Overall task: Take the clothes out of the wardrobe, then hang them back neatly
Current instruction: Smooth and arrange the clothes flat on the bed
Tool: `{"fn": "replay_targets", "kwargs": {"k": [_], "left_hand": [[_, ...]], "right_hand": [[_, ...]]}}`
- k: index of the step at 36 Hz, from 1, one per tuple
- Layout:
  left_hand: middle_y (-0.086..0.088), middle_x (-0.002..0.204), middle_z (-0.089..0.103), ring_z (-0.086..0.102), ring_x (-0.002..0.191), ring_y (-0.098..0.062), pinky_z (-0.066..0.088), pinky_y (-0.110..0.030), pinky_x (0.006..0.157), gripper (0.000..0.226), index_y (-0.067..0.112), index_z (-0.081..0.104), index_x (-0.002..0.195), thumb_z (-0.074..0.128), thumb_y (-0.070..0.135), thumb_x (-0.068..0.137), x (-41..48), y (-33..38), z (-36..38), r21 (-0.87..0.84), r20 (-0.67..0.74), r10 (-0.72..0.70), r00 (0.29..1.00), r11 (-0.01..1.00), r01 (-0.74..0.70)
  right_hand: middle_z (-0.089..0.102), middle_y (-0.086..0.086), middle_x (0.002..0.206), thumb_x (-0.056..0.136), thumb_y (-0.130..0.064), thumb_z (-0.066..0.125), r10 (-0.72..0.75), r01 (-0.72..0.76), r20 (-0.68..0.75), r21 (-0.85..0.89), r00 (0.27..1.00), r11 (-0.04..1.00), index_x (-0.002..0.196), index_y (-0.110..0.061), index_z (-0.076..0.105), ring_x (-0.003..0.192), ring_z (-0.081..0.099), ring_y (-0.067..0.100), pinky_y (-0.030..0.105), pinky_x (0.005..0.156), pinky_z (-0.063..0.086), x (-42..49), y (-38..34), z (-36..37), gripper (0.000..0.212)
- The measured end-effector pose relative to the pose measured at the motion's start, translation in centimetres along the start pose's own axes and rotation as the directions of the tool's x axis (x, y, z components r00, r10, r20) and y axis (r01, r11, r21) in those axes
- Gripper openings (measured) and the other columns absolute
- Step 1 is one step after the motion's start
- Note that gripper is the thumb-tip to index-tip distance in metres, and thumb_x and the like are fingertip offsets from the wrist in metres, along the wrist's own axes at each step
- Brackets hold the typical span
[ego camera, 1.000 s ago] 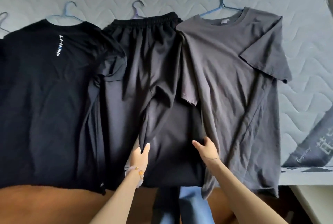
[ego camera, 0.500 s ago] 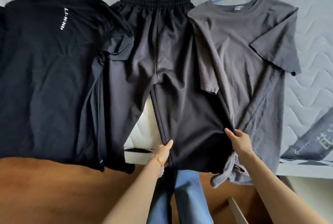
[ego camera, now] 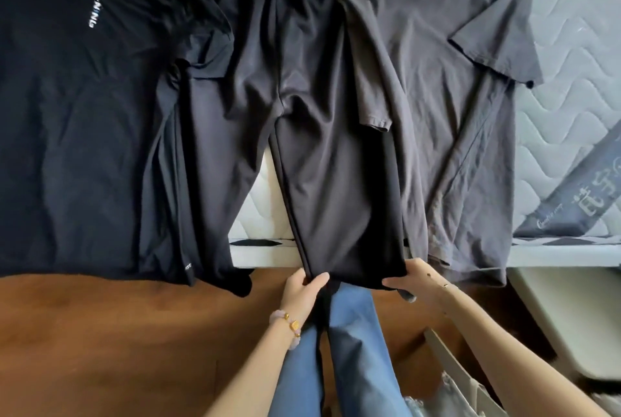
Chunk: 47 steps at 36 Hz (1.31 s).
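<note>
Three garments on hangers lie side by side on a quilted mattress (ego camera: 571, 30). A black T-shirt (ego camera: 84, 80) with white lettering is at the left. Black shorts (ego camera: 295, 64) with an elastic waistband lie in the middle, and a grey T-shirt (ego camera: 437, 64) is at the right. The shorts' right leg hangs over the mattress edge. My left hand (ego camera: 304, 285) pinches the left corner of that leg's hem. My right hand (ego camera: 415, 277) grips its right corner. The left leg lies spread apart, with bare mattress showing between the legs.
A brown wooden floor (ego camera: 117, 332) runs below the mattress edge. My legs in blue jeans (ego camera: 353, 349) stand against the bed. A grey printed cloth (ego camera: 578, 191) lies at the right, and a pale slatted object (ego camera: 453, 369) sits at the lower right.
Both hands have slid down the shorts' right leg to its hem, pulling it straight and flat. The view has moved closer, so the hanger hooks are cut off at the top.
</note>
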State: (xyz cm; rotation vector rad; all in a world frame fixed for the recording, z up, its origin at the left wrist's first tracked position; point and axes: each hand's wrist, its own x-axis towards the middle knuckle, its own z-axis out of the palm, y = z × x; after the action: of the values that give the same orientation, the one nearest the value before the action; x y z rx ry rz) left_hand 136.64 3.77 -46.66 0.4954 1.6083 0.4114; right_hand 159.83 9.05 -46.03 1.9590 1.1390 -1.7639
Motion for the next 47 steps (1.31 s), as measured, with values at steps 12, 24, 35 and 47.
{"fn": "replay_targets", "kwargs": {"k": [12,24,35,47], "left_hand": [[-0.004,0.097,0.066,0.062,0.093,-0.020,0.049,-0.037,0.092,0.011,0.017,0.061,0.085,0.065,0.027,0.085,-1.7,-3.5,-2.3,0.178,0.065,0.047,0.997,0.982,-0.058],[-0.010,0.103,0.061,0.054,0.094,-0.020,0.038,-0.020,0.070,0.029,0.001,0.058,0.115,0.049,0.001,0.088,-1.8,-5.6,-5.0,0.346,-0.219,0.049,0.975,0.938,0.031],[-0.011,0.128,0.052,0.058,0.107,-0.027,0.043,-0.031,0.088,0.035,0.008,0.052,0.125,0.052,0.009,0.090,0.4,-1.9,-19.4,0.453,-0.497,0.251,0.830,0.891,0.002],[-0.002,0.097,0.049,0.047,0.065,-0.013,0.038,-0.023,0.071,0.022,0.012,0.058,0.106,0.058,0.005,0.085,4.1,-2.0,-25.4,0.440,-0.275,0.262,0.925,0.890,-0.121]], "right_hand": [[0.066,-0.002,0.081,0.082,-0.018,0.069,0.031,-0.008,-0.182,0.124,0.983,0.992,0.086,-0.011,0.070,0.068,0.060,0.002,0.010,0.056,0.042,-3.8,8.5,4.2,0.007],[0.067,0.007,0.116,0.082,-0.013,0.056,0.042,-0.008,-0.427,0.081,0.903,0.997,0.121,-0.012,0.057,0.109,0.060,0.026,0.029,0.083,0.043,-4.2,6.0,8.6,0.039],[0.069,0.000,0.097,0.082,-0.017,0.062,-0.292,0.338,-0.231,0.192,0.928,0.921,0.103,-0.018,0.069,0.092,0.061,0.014,0.026,0.086,0.046,-1.4,-11.0,15.9,0.022],[0.068,0.012,0.102,0.081,-0.023,0.066,-0.103,0.243,-0.263,0.580,0.959,0.777,0.104,-0.004,0.060,0.093,0.065,0.025,0.040,0.088,0.053,4.2,-24.7,22.5,0.030]]}}
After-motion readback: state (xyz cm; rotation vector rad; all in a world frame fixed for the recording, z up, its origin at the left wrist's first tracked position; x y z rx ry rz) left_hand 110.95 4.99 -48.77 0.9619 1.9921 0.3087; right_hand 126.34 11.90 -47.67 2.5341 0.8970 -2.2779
